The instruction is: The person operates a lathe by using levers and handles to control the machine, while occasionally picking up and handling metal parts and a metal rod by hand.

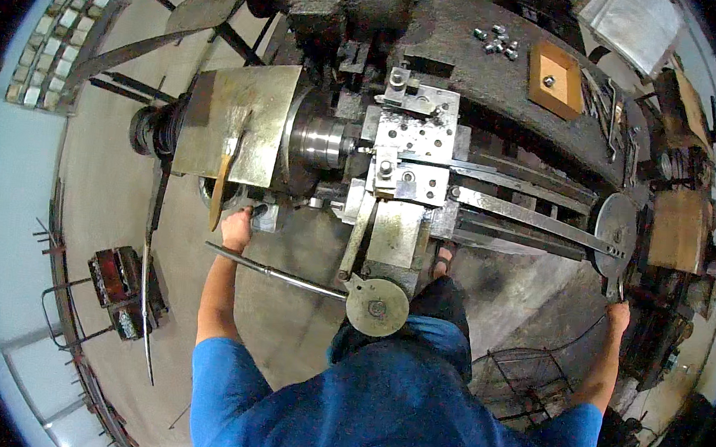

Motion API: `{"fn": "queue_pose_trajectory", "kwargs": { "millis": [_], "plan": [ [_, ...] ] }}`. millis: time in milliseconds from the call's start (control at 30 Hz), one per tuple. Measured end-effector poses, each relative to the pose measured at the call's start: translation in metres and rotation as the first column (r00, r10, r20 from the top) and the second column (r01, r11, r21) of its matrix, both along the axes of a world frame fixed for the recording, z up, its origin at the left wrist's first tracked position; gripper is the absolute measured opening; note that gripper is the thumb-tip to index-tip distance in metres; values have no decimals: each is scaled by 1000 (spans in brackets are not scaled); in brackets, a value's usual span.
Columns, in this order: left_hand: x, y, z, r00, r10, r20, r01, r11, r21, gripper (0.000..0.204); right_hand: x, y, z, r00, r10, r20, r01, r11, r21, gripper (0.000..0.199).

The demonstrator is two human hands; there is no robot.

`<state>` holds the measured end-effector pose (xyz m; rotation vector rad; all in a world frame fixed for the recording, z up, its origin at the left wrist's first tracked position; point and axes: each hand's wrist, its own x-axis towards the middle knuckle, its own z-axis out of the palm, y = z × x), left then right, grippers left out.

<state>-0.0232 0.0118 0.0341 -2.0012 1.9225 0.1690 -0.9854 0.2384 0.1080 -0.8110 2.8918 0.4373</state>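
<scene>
At the front of a small lathe, my left hand (236,227) is closed beside a dark knob (259,211) below the headstock; its grip is mostly hidden. Far to the right, my right hand (617,314) is wrapped round a short metal lever (614,287) under a round steel disc (615,235). A long flat bar (535,219) links that disc to the drilled tool slide (416,131). Left of the slide is the shiny chuck (321,142). Close to my body, a second disc (377,306) carries a long rod handle (274,272) that neither hand touches.
A sheet-metal cover (240,118) with a wooden-handled tool (222,183) sits over the headstock. Behind are a motor (337,3), loose metal parts (497,41), a wooden tray (554,81) and hand tools (606,117). A rack of dark boxes (126,289) stands on the floor at left.
</scene>
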Motion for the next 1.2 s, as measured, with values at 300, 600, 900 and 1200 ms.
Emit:
{"fn": "queue_pose_trajectory", "kwargs": {
  "millis": [300,600,900,1200],
  "plan": [
    [27,99,19,707,399,-584,-515,856,-39,53,-21,36,14,991,8,134,-11,1000,21,44],
    [-76,83,101,-335,79,-939,-902,261,344,33,-64,155,-23,990,102,95,-85,982,-172,36],
    [-86,47,62,-290,-6,-957,-956,44,290,7,-98,227,-67,995,94,15,-95,992,83,27],
    [-87,50,64,-308,11,-951,-951,30,309,7,-5,195,-3,988,118,101,-139,962,237,35]
  ]
}}
